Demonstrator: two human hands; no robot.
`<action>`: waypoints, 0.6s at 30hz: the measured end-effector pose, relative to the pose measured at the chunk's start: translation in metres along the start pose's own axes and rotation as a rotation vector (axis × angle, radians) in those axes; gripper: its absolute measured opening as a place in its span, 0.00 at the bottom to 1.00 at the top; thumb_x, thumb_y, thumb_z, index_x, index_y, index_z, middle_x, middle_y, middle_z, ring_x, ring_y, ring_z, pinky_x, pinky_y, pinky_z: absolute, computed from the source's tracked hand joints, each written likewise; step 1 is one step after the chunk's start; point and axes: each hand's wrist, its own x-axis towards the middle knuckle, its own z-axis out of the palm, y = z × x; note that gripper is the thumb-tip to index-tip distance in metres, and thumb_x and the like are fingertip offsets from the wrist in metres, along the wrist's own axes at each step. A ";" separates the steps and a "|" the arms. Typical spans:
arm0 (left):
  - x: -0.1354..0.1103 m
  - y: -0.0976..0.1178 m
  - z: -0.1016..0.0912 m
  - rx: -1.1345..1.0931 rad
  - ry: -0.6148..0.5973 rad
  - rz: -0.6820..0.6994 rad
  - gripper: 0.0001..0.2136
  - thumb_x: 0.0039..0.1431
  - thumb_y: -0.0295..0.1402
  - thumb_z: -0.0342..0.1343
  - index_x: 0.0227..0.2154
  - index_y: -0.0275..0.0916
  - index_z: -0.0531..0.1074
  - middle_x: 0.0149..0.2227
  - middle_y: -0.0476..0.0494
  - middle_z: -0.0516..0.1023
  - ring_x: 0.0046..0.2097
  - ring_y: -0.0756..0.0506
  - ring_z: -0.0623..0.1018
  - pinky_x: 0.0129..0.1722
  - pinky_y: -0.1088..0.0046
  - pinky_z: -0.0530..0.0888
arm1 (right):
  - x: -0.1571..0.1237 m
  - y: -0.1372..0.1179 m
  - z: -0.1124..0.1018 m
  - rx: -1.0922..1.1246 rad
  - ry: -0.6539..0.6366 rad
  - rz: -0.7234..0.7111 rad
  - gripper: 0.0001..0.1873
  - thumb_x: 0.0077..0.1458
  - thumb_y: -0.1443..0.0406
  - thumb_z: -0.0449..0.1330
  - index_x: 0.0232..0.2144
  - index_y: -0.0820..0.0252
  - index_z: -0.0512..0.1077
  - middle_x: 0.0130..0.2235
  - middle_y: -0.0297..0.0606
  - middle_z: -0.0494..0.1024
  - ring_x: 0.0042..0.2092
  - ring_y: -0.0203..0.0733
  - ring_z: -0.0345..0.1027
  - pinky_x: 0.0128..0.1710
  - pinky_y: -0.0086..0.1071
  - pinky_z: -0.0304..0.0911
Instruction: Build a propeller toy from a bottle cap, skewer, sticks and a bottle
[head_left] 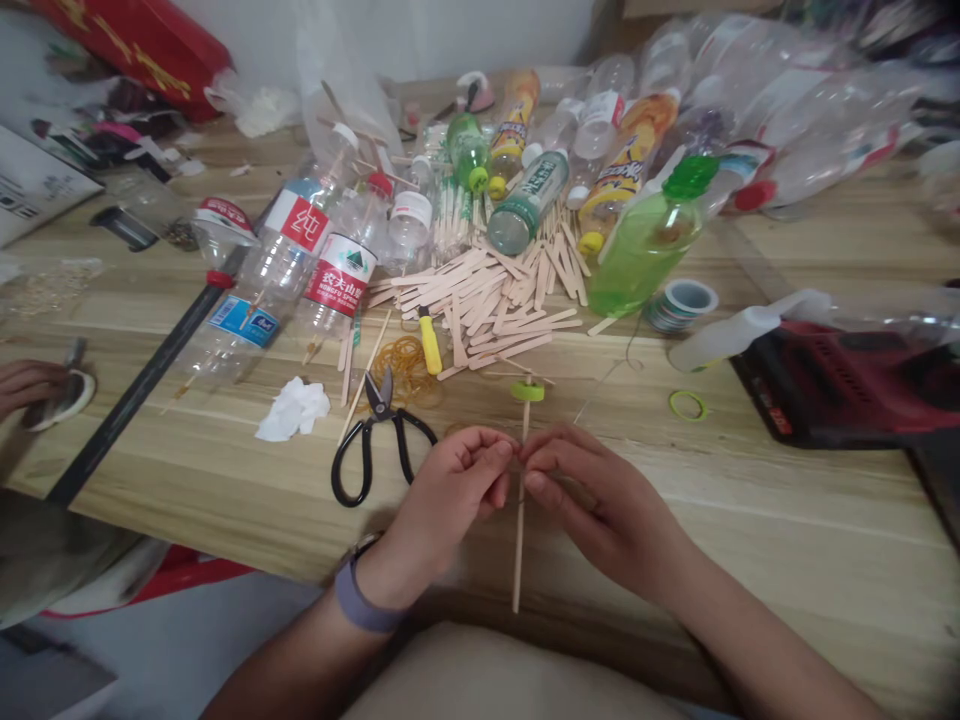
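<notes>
My left hand (457,480) and my right hand (592,495) meet at the near table edge, fingertips pinched together on a thin wooden skewer (517,550). The skewer runs from the table edge up to a yellow-green bottle cap (529,391) threaded on its far end. Both hands are closed around the stick's middle. Whether anything small, such as a rubber band, sits between the fingertips is hidden. Black-handled scissors (379,435) lie just left of my left hand, with a heap of orange rubber bands (405,365) beyond them.
A pile of flat craft sticks (487,295) and several plastic bottles (330,270) fill the table's middle and back. A green bottle (649,245), tape roll (686,300), yellow utility knife (430,342), crumpled tissue (294,408) and a red tool (847,385) lie about. Another person's hand (26,385) rests far left.
</notes>
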 end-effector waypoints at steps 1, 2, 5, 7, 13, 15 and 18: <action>0.000 0.000 0.001 -0.023 0.005 -0.009 0.12 0.55 0.41 0.60 0.28 0.37 0.68 0.16 0.57 0.64 0.20 0.55 0.58 0.19 0.78 0.50 | 0.000 0.000 0.000 -0.013 -0.003 -0.003 0.09 0.65 0.72 0.52 0.32 0.58 0.68 0.37 0.37 0.72 0.41 0.37 0.67 0.41 0.29 0.64; 0.000 0.001 0.001 -0.046 0.009 -0.021 0.12 0.54 0.41 0.60 0.27 0.37 0.68 0.16 0.57 0.64 0.19 0.55 0.58 0.19 0.78 0.50 | -0.001 0.001 0.000 -0.027 -0.011 -0.006 0.09 0.65 0.72 0.52 0.32 0.58 0.67 0.37 0.38 0.71 0.41 0.37 0.67 0.40 0.30 0.65; 0.000 0.002 0.002 -0.095 0.001 -0.051 0.14 0.52 0.42 0.61 0.25 0.38 0.66 0.16 0.57 0.63 0.19 0.56 0.56 0.18 0.78 0.48 | -0.001 0.002 0.002 -0.078 -0.044 -0.025 0.10 0.65 0.72 0.52 0.31 0.59 0.67 0.36 0.39 0.70 0.41 0.39 0.66 0.40 0.31 0.65; 0.000 0.002 0.002 -0.110 -0.005 -0.059 0.14 0.51 0.42 0.61 0.25 0.38 0.66 0.17 0.57 0.62 0.18 0.56 0.55 0.18 0.78 0.48 | 0.000 0.003 0.002 -0.114 -0.048 -0.055 0.10 0.65 0.72 0.52 0.31 0.59 0.68 0.37 0.40 0.70 0.43 0.40 0.66 0.41 0.32 0.66; 0.000 0.000 0.003 -0.124 -0.014 -0.055 0.14 0.51 0.43 0.61 0.26 0.38 0.67 0.18 0.57 0.62 0.19 0.56 0.56 0.19 0.78 0.50 | 0.005 -0.004 0.000 -0.198 -0.107 -0.076 0.10 0.65 0.72 0.50 0.32 0.60 0.68 0.39 0.42 0.71 0.40 0.39 0.67 0.40 0.31 0.67; -0.001 -0.001 0.004 -0.112 -0.005 -0.037 0.14 0.51 0.43 0.61 0.28 0.38 0.68 0.19 0.56 0.64 0.19 0.55 0.58 0.20 0.78 0.52 | 0.007 -0.007 -0.002 -0.210 -0.123 -0.052 0.11 0.65 0.72 0.50 0.30 0.60 0.67 0.37 0.40 0.71 0.38 0.38 0.68 0.38 0.30 0.66; -0.004 -0.004 0.003 -0.083 0.010 0.001 0.13 0.53 0.42 0.61 0.30 0.38 0.70 0.20 0.55 0.66 0.21 0.54 0.62 0.22 0.78 0.56 | 0.014 -0.011 -0.005 -0.214 -0.095 0.004 0.12 0.65 0.70 0.51 0.28 0.60 0.68 0.32 0.37 0.71 0.34 0.37 0.67 0.34 0.29 0.63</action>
